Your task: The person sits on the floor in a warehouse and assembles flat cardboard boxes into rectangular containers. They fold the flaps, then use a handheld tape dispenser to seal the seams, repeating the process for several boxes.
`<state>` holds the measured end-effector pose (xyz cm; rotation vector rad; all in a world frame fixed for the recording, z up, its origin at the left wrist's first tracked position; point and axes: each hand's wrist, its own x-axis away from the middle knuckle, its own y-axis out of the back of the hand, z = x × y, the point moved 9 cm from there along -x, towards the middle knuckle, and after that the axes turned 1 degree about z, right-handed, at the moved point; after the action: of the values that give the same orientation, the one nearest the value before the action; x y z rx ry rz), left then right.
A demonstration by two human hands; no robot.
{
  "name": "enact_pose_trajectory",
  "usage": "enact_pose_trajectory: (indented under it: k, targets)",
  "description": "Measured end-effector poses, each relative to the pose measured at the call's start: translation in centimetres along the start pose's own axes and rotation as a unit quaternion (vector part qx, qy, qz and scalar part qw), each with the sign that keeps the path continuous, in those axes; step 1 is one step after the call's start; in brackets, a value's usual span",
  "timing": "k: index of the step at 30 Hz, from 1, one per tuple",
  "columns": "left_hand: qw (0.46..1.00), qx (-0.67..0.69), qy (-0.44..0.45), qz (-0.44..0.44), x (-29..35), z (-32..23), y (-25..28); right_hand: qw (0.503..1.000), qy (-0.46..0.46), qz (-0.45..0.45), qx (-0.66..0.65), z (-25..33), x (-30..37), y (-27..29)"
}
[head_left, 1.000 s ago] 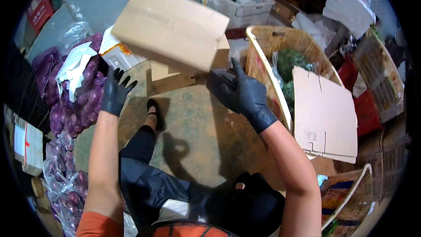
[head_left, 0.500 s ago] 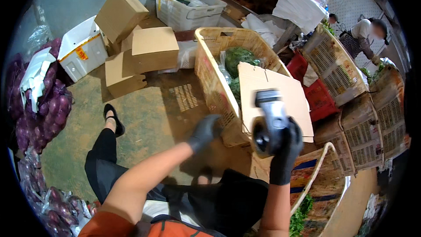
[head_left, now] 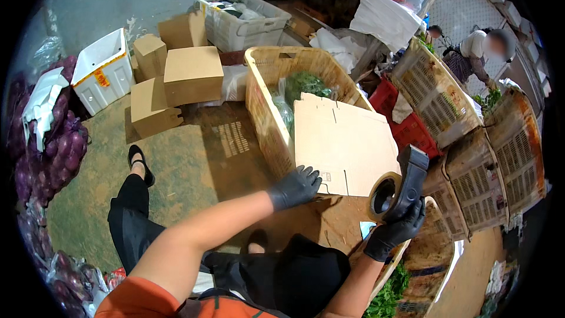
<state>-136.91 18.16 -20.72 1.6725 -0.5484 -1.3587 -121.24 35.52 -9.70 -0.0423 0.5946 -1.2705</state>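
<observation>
My right hand (head_left: 397, 232), in a black glove, is closed around a black tape dispenser (head_left: 410, 179) carrying a wide roll of tape (head_left: 382, 196). It is held at the near right corner of a flattened cardboard box (head_left: 344, 141), which lies tilted over a yellowish plastic crate (head_left: 262, 118). My left hand (head_left: 294, 188), also gloved, touches the cardboard's near left corner with fingers stretched and slightly apart; its thumb is hard to make out. Bagged green vegetables (head_left: 307, 84) show in the crate beside the cardboard.
Small cardboard boxes (head_left: 193, 73), a white foam box (head_left: 106, 76) and purple onions in nets (head_left: 53, 147) are on the left. Slatted crates (head_left: 477, 171) stand on the right. Leafy greens (head_left: 388, 291) fill a near crate. Another person (head_left: 471, 53) bends at the far right.
My left hand has moved right onto the cardboard's corner. My right hand has carried the tape dispenser right and down, off the middle of the cardboard. The whole view has shifted slightly.
</observation>
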Motion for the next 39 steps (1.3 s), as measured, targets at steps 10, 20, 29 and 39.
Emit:
enact_pose_trajectory:
  k: [10, 20, 29, 39]
  targets:
    - [0.946, -0.134, 0.134, -0.264, 5.9, 8.9, 27.1, 0.958, 0.226, 0.057, 0.167, 0.7, -0.9, -2.6]
    - [0.893, -0.122, 0.381, -0.208, 23.4, 10.5, 33.1, 0.728, 0.379, 0.263, 0.507, -10.3, 3.0, -11.6]
    - [0.841, -0.030, 0.503, -0.198, 32.1, 7.1, 25.3, 0.791, 0.159, 0.535, 0.251, -6.1, 18.4, -22.2]
    - [0.782, 0.311, 0.536, -0.063, 34.3, 5.3, 14.3, 0.602, -0.345, 0.703, 0.157, -18.4, 43.8, -20.0]
